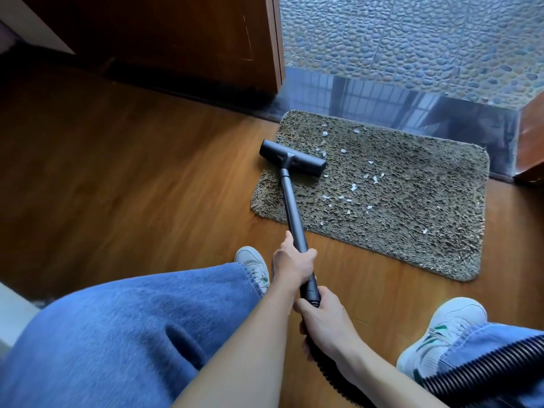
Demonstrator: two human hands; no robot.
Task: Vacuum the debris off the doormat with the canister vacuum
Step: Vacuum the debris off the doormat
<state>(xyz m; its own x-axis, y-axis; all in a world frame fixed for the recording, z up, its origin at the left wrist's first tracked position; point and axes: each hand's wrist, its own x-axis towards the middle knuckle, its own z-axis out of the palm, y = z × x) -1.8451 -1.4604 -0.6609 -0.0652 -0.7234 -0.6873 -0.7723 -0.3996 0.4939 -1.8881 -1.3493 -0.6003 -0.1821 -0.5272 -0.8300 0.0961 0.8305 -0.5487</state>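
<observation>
A shaggy brown doormat [412, 201] lies on the wooden floor against a dark stone threshold. Several small white scraps of debris [353, 187] are scattered over its left and middle parts. The black floor head [293, 157] of the vacuum rests on the mat's left edge. Its black wand [291, 210] runs back toward me. My left hand [293, 263] grips the wand partway up. My right hand [321, 319] grips the wand's lower end where the ribbed hose [485, 366] joins. The canister itself is out of view.
A wooden door [176, 39] stands open at the upper left, with pebble-patterned tiles [412, 39] beyond the threshold [382, 104]. My legs in blue jeans and white sneakers [256, 263] are on the floor, one on either side of the wand. Bare wooden floor [132, 172] stretches left.
</observation>
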